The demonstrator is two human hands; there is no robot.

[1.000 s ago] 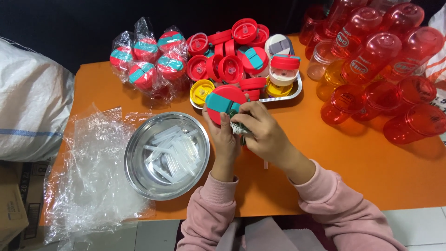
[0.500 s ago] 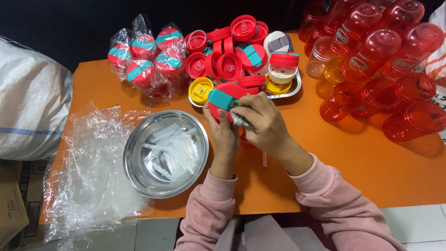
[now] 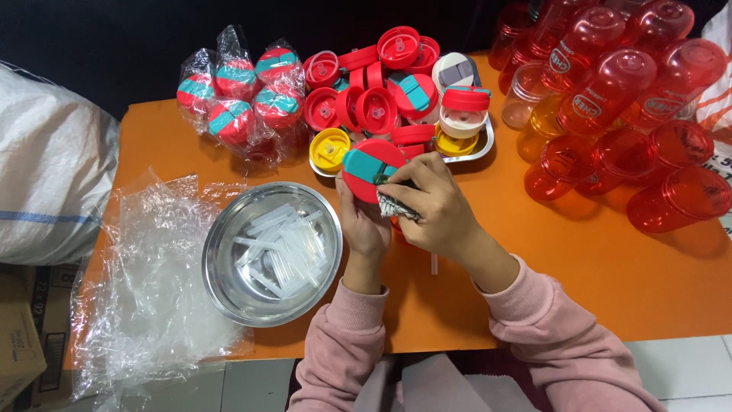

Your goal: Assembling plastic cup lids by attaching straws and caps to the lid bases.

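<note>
Covering most of the red lid (image 3: 371, 166) from below with the left hand (image 3: 364, 226) and right hand (image 3: 427, 204), leaving only its top and teal flap showing. Hiding the small patterned object (image 3: 396, 205) between the fingers, too little showing to tell its kind. Being cut off at the right edge: the red tumblers (image 3: 610, 84). Being cut off at the left edge: the white sack (image 3: 46, 191) and the cardboard box (image 3: 19, 351). Blurring together inside the steel bowl (image 3: 229, 294): clear straws (image 3: 278, 248), too many to count.
</note>
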